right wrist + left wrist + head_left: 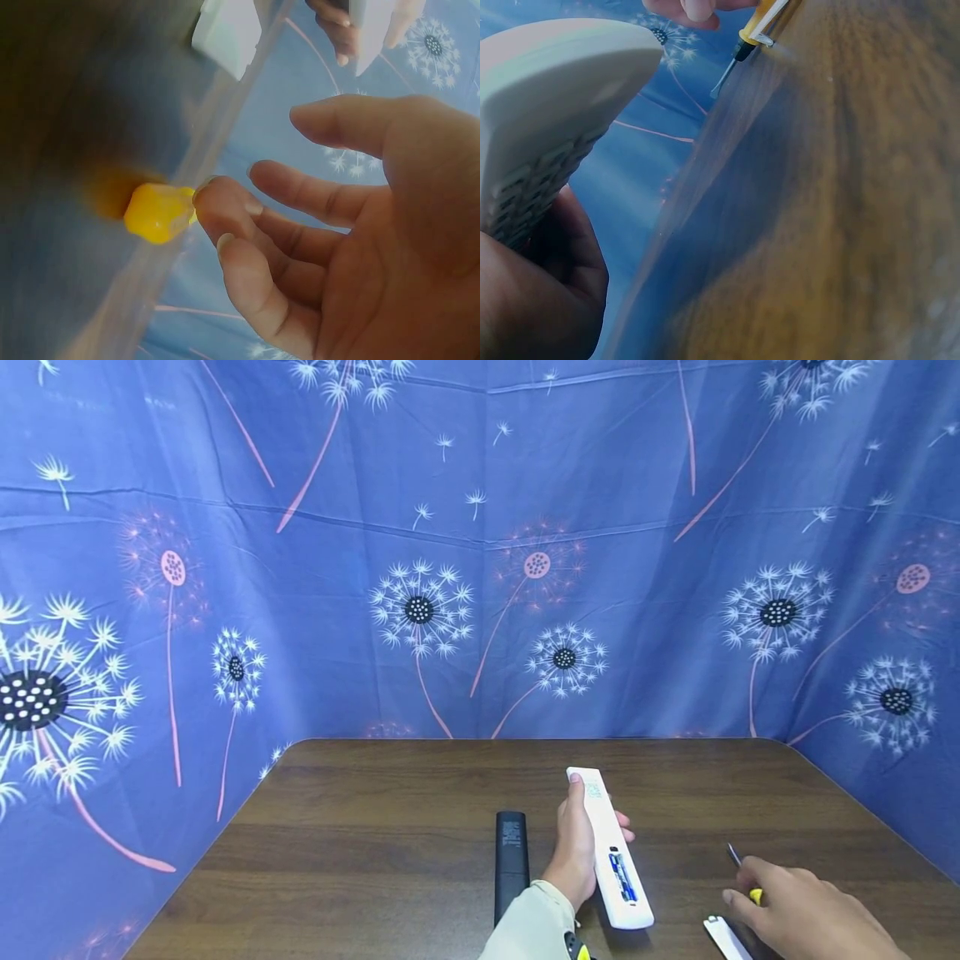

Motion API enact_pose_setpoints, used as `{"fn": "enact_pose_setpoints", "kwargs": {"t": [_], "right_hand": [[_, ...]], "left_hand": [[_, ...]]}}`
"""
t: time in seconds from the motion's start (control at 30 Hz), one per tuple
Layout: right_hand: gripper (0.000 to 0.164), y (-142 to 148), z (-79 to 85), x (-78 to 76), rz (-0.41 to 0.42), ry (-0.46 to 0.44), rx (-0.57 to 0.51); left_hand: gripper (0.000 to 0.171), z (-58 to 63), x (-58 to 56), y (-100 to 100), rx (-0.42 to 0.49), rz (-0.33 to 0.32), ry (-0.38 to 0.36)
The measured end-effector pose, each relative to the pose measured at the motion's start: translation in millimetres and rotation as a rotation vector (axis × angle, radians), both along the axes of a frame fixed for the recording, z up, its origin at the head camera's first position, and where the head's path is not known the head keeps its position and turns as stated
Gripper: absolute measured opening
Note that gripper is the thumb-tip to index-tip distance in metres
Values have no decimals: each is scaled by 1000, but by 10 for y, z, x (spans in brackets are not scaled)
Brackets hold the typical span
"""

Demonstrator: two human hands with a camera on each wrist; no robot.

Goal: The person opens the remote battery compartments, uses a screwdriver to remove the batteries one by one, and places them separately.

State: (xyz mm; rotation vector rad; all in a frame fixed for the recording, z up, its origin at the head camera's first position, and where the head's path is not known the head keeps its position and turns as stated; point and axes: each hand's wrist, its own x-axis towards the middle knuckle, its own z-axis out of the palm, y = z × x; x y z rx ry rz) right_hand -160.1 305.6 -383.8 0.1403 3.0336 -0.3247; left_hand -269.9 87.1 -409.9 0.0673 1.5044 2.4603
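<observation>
My left hand (573, 843) grips a white remote control (611, 843), its back turned up and its lower end toward me. The battery compartment is uncovered, and blue batteries (622, 877) show inside. In the left wrist view, rows of buttons line the underside of the remote (562, 90). My right hand (810, 906) hovers over a screwdriver with a yellow handle (157, 214), fingers loosely bent and thumb apart. The handle is close to the fingertips but not gripped. A white battery cover (726, 937) lies on the table just left of the right hand.
A black remote control (511, 860) lies face down left of my left hand, partly hidden by the sleeve. The brown wooden table (360, 843) is bordered by a blue dandelion-print cloth (322, 610) at the back and sides.
</observation>
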Motion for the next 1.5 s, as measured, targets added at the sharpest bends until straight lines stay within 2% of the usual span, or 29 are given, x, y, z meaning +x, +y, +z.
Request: {"fn": "enact_pose_setpoints", "kwargs": {"t": [0.33, 0.57, 0.8, 1.13, 1.37, 1.5], "right_hand": [[27, 75, 46, -11, 20, 56, 10], [33, 134, 39, -23, -5, 28, -1], [38, 249, -36, -64, -25, -5, -2], [41, 353, -100, -100, -61, -49, -19], [39, 387, -144, -70, -44, -10, -4], [41, 409, -168, -78, -48, -23, -6]], "left_hand": [[65, 2, -3, -9, -2, 1, -10], [68, 3, -13, 12, 7, 7, -6], [67, -1, -8, 16, 9, 19, -11], [70, 6, -17, -10, 0, 6, -8], [67, -1, 0, 5, 9, 11, -16], [69, -6, -3, 8, 3, 6, -19]]}}
